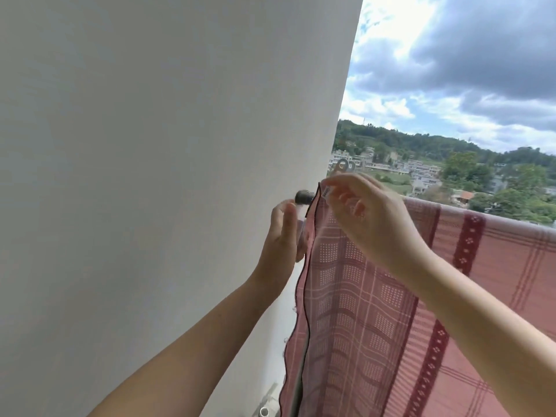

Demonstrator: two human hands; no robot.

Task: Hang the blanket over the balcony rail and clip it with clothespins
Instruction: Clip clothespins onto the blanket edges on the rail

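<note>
A pink checked blanket (pixel 376 311) with dark red patterned bands hangs over the balcony rail (pixel 93 196), whose bare dark end meets the wall. My right hand (pixel 370 215) is at the blanket's top left corner and pinches a pale clear clothespin (pixel 344 167) whose upper end sticks up above my fingers. My left hand (pixel 282 233) is beside the blanket's left edge just below the rail end, fingers straight and upright. Whether it touches the cloth is hidden.
A white wall (pixel 165 176) fills the left side and stands close to my left hand. Beyond the rail lie houses, trees and a cloudy sky. A small white pipe end (pixel 264 412) shows at the bottom by the wall.
</note>
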